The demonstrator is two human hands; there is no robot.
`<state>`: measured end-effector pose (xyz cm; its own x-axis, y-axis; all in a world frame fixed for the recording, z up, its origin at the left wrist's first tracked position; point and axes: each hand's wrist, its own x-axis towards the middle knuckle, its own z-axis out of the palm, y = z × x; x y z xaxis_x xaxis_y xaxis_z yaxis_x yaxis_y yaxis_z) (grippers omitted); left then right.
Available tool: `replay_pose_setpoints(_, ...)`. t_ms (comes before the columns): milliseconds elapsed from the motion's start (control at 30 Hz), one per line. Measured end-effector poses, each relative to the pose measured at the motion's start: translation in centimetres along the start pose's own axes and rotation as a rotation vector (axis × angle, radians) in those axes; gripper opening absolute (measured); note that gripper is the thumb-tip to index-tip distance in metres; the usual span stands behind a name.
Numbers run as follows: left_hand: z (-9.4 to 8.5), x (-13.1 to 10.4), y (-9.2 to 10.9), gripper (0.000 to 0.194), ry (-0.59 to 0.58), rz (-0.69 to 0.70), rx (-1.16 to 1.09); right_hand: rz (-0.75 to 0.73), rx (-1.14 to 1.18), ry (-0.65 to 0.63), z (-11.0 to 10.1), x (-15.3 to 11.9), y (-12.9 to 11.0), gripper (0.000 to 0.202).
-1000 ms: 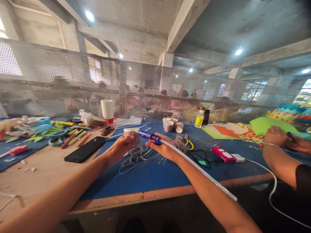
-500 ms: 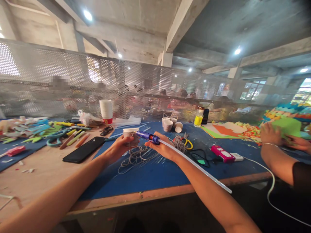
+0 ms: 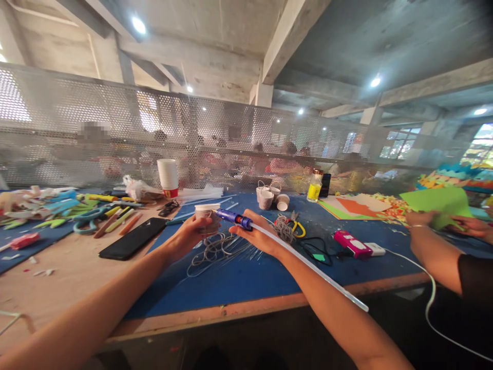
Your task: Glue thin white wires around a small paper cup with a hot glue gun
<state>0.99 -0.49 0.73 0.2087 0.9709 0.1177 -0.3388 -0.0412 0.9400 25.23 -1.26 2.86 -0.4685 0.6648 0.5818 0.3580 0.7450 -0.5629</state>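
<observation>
Wrapped around a small paper cup (image 3: 208,209) is my left hand (image 3: 191,234), with the cup's white rim showing above the fingers. My right hand (image 3: 259,232) grips a blue glue gun (image 3: 238,219), whose nozzle points left at the cup's side, just under the rim. Whether the nozzle touches the cup I cannot tell. From the gun's rear a long translucent glue stick (image 3: 319,272) runs back over my right forearm. Grey cord (image 3: 215,248) lies in loose loops on the blue mat (image 3: 185,293) beneath my hands.
Behind stand several small cups (image 3: 265,198), one on its side. Yellow-handled pliers (image 3: 298,228), a pink power bank (image 3: 353,243) and a yellow-labelled bottle (image 3: 315,187) are to the right. Left lie a black phone (image 3: 134,238) and scissors (image 3: 89,220). A co-worker's hands hold green paper (image 3: 439,203).
My hands, the cup and the glue gun have barely moved. At the right, the co-worker's hands have shifted, and the green paper is tilted and extends further left.
</observation>
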Motion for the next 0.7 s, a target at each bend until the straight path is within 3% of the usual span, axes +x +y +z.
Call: replay_pose_setpoints(700, -0.08, 0.07, -0.08, 0.026, 0.015, -0.003, -0.015, -0.024, 0.022, 0.004, -0.01, 0.0, 0.33, 0.041)
